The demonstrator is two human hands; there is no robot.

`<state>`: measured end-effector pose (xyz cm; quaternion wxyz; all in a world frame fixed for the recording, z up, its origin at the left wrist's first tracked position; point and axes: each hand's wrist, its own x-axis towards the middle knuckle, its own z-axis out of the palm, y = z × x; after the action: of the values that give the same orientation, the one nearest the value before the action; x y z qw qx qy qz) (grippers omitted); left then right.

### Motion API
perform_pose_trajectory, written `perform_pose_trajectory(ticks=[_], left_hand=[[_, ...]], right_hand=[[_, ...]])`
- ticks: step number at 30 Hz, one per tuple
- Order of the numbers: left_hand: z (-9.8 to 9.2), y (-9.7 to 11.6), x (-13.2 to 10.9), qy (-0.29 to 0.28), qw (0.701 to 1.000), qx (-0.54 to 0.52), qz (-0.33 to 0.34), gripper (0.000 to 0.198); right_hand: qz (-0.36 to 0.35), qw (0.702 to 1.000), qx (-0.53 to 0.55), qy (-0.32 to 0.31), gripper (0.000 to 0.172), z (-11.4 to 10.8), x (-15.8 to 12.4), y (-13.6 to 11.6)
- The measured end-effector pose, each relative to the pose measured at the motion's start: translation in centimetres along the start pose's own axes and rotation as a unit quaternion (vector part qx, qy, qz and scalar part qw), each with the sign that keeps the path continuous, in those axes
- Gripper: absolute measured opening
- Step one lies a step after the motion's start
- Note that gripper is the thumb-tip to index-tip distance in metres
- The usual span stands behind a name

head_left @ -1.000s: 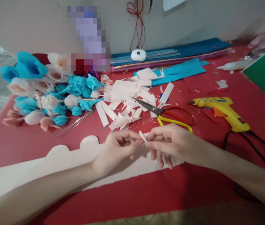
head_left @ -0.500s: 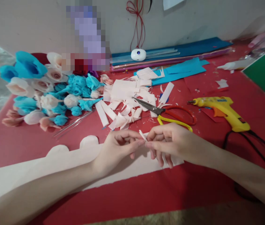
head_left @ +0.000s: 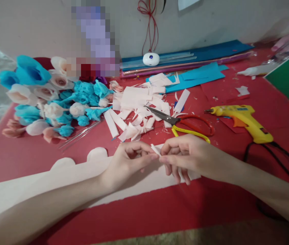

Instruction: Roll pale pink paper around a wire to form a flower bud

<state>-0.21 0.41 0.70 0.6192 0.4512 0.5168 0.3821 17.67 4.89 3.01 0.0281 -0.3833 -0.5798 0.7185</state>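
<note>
The left hand (head_left: 127, 160) and the right hand (head_left: 192, 153) meet over the red table (head_left: 139, 224), both pinching a small white paper strip (head_left: 156, 149).
The left hand's grip is closed, thumb and forefinger pressed on the strip from the left; the right hand's grip is closed too, at the strip's lower end, its other fingers loosely curled below. The strip tilts, its free end pointing up and leftward, above a long white paper sheet (head_left: 44, 182) that lies under both hands. Just beyond them, scissors (head_left: 168, 119) with one red and one yellow handle rest by a heap of paper scraps (head_left: 135, 97). Paper flowers (head_left: 54, 110) cluster to the left; a yellow glue gun (head_left: 226, 110) lies to the right.
</note>
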Motion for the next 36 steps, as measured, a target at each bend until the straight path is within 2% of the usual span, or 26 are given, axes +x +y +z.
perform_pose_trajectory(ticks=[13,20,36], left_hand=[[-0.06,-0.42,-0.06,-0.009,0.999,-0.041,-0.019,0.007],[-0.18,-0.43,-0.15,0.002,1.000,0.009,-0.026,0.014],[-0.19,-0.43,-0.19,0.003,1.000,0.012,-0.013,0.014]], right_hand=[[0.007,1.000,-0.016,0.008,0.023,0.01,-0.18,-0.40],[0.006,1.000,-0.018,0.010,0.023,0.06,-0.26,-0.24],[0.009,1.000,-0.016,0.014,0.022,0.09,-0.21,-0.31]])
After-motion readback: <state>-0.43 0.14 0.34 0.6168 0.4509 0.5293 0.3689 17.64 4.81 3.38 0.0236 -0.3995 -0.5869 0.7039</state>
